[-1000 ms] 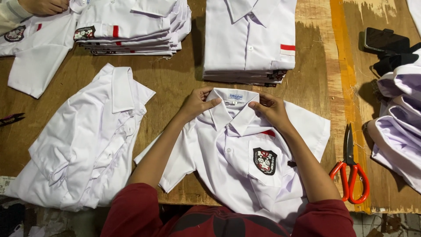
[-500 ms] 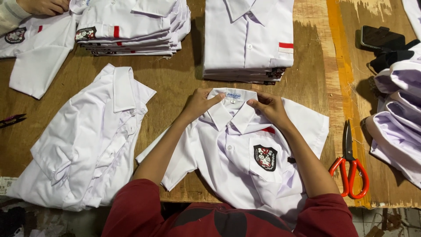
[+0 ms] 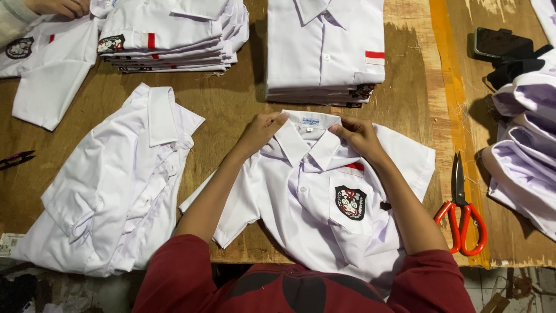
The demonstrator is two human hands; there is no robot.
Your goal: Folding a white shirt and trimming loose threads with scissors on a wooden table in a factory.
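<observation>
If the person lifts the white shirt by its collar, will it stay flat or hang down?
The shirt would probably hang limp: thin cloth, already creased. The collar under both hands looks somewhat stiffer. It likely feels light, and its sleeves would droop.

Surface: bare wooden table [image 3: 231, 104], worn, with an orange stripe [image 3: 449, 98] running far edge to near edge on the right side.
Near edge, middle: white shirt [image 3: 318, 208], spread flat, front up.
Near left corner: loose pile of white shirts [image 3: 116, 191].
Far edge: two folded stacks [image 3: 174, 35] [image 3: 324, 52].
Far left corner: another spread shirt [image 3: 46, 75].
Right side: red-handled scissors [image 3: 463, 208]; heaped shirts [image 3: 521, 145]; dark phone [image 3: 501, 42].
</observation>
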